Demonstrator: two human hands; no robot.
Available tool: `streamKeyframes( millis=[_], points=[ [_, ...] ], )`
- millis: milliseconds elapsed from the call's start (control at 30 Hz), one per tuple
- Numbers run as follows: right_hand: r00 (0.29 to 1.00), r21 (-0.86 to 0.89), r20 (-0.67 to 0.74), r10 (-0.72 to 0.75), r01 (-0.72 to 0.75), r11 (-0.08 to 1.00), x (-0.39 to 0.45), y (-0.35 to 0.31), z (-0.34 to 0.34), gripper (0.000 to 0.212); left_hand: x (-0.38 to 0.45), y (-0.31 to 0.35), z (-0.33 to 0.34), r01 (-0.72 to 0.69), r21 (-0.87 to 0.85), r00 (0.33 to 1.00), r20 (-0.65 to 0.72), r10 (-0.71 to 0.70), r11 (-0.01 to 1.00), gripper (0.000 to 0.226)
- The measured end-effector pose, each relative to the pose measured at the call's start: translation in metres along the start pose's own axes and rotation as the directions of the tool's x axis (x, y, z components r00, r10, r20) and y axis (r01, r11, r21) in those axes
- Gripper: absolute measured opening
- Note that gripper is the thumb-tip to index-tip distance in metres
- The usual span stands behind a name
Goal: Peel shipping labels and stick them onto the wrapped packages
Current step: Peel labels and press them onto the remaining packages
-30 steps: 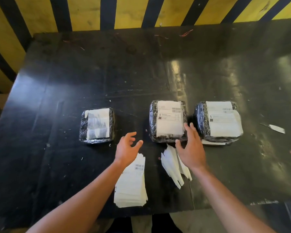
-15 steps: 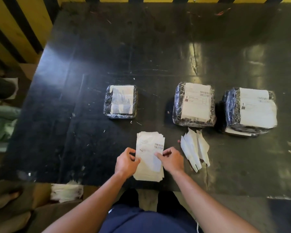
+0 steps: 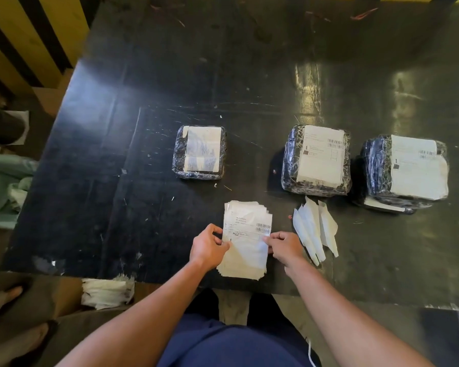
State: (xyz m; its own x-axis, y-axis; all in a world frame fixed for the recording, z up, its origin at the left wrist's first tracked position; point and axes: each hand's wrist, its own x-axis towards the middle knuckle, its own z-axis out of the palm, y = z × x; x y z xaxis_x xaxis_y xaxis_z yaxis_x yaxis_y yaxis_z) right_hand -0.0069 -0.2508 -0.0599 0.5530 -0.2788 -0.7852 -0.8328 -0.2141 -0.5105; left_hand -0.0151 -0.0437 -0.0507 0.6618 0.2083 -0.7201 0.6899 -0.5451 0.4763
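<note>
White labels [image 3: 245, 234], black-wrapped packages [image 3: 199, 152], yellow-black striped wall [image 3: 32, 41].

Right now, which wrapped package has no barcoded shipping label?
The leftmost package, standing apart from the other two: its paper sits under the wrap, with no barcode visible.

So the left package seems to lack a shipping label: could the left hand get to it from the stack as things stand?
Probably yes. Only bare black table lies between the left hand and the left package. The hand is busy, though, pinching the top label of the stack.
</note>
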Motion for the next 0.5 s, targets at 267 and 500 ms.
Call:
streamKeyframes(
  millis=[267, 500],
  points=[
    [0.998, 0.075, 0.003, -0.069, 0.068, 0.995, -0.018, -0.007, -0.026, 0.01, -0.006, -0.003, -0.006, -0.036, 0.033, 0.996, -0.077, 0.038, 0.999, 0.048],
    [0.954, 0.204, 0.17, -0.246, 0.21, 0.956, -0.066, -0.048, -0.054, 0.018, -0.035, 0.03, -0.04, -0.225, -0.28, 0.974, -0.075, 0.212, 0.933, 0.037]
  ],
)
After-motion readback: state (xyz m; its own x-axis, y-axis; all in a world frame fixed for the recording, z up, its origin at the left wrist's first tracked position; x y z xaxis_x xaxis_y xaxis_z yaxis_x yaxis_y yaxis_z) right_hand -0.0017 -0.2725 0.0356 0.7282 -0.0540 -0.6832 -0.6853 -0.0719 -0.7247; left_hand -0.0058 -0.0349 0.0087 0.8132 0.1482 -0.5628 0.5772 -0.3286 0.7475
